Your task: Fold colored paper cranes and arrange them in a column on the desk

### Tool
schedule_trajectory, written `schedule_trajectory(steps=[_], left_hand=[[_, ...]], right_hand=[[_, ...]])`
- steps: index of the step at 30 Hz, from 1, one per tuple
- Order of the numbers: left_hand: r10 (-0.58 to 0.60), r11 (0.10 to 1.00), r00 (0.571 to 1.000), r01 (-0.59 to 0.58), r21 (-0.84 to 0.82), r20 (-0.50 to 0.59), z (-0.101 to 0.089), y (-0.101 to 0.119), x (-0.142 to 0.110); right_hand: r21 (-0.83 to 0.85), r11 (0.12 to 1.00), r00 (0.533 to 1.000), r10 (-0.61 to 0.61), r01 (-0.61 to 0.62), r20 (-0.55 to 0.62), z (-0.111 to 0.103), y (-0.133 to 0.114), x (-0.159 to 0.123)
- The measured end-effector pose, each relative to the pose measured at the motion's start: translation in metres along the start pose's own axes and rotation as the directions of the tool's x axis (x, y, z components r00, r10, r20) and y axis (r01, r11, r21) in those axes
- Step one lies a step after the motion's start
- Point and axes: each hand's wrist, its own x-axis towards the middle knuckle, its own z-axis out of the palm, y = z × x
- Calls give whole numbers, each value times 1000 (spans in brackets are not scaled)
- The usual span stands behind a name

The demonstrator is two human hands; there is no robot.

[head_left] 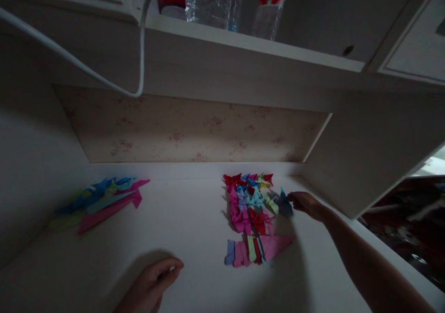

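Note:
My right hand [308, 205] is closed in a pinch on a dark blue origami crane [285, 205], at the right edge of a cluster of paper cranes. The cluster holds several folded pieces: magenta cranes [238, 218], red cranes [256, 218], light blue ones [255, 198] and a pale green one [271, 202]. In front of it lies a row of folded paper strips, with a pink pointed piece [276, 244] at its right end. My left hand [156, 280] hovers at the lower middle, thumb and forefinger brought together, with nothing visible in them.
On the left of the white tabletop [194, 220] lies a pile of flat folded paper pieces [111, 204] in blue, green and pink. A shelf [250, 41] with plastic bottles [208, 2] overhangs the back. A white cable [141, 58] hangs at the upper left.

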Motion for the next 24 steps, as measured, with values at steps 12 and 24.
schedule_trajectory(steps=[12, 24], left_hand=[[61, 998, 998, -61, -22, -33, 0, -8, 0], [43, 999, 998, -44, -18, -53, 0, -1, -2]], right_hand=[[-59, 998, 999, 34, -35, -9, 5, -4, -7], [-163, 985, 997, 41, -51, -63, 2, -16, -24]])
